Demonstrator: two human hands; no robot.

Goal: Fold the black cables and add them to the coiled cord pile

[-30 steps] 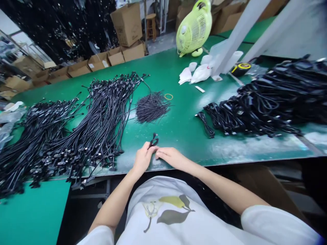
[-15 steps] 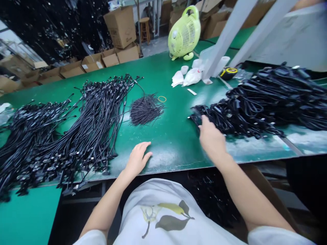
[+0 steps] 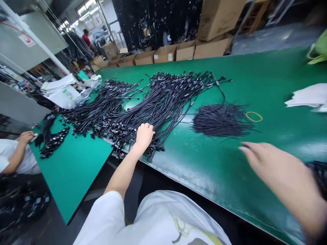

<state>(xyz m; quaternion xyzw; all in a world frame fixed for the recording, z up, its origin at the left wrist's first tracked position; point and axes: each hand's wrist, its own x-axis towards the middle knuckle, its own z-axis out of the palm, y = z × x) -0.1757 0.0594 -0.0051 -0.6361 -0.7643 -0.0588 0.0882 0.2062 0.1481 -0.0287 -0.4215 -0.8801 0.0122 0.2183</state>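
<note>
Right-hand fingers [image 3: 251, 148] blur above the green workbench [image 3: 204, 177].

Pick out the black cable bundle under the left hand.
The long cable bundle nearest the short, fine-wired bunch: the left hand rests on its near ends, while the other long bundle lies farther left.

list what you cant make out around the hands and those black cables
All from the head view:
Left hand: its back hides whether the fingers hold a cable.
Right hand: motion blur hides how the fingers stand.
Dark bundle: cut off by the right edge, partly behind the right forearm.
Connectors on the black cables: too small to identify.
</note>
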